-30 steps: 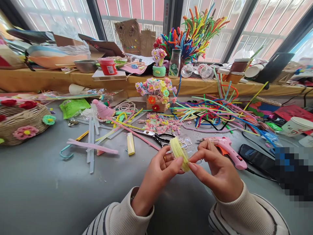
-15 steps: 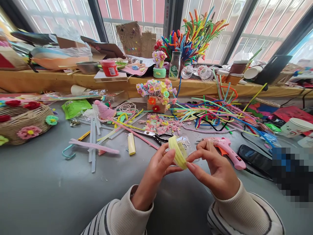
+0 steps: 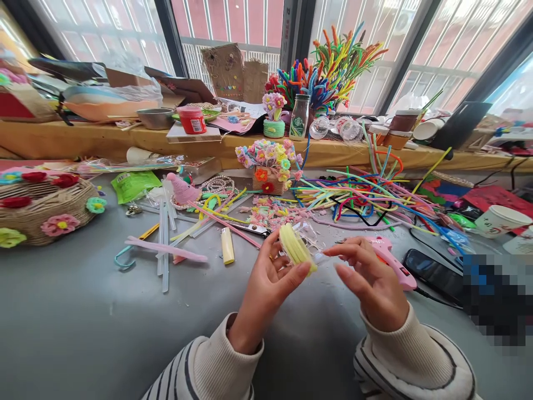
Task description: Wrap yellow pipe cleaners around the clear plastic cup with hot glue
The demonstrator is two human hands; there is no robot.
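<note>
A: What does the left hand (image 3: 268,289) have?

B: A yellow fuzzy coil (image 3: 295,246), its strands lying side by side. The thumb presses the near edge and the fingers curl round the far side, so the hand is closed on it. The coil is tilted, up above the tabletop (image 3: 104,333).

A: And the right hand (image 3: 377,286)?

B: Partly open, with a clear gap between thumb and forefinger, and I see nothing gripped in it. The forefinger points at the coil, near some clear plastic (whether it touches that, I can't tell).

A: What lies around the 2 hands?

B: Just beyond the right hand, partly hidden by it, is a pink glue gun (image 3: 407,275). A black phone (image 3: 427,260) lies to the right of that. Past the coil are scissors (image 3: 255,228), half covered by the left hand.

A: Further to the left?

B: A pale yellow cylinder (image 3: 227,247), then a pink fuzzy strip (image 3: 183,254) lying across translucent sticks (image 3: 165,275). At the far left is a woven basket (image 3: 25,222) with fuzzy flowers on it.

A: Behind all that?

B: A heap of coloured pipe cleaners (image 3: 353,194) to the right, and a small box (image 3: 257,182) brimming with pastel flowers (image 3: 270,154) near the middle.
</note>
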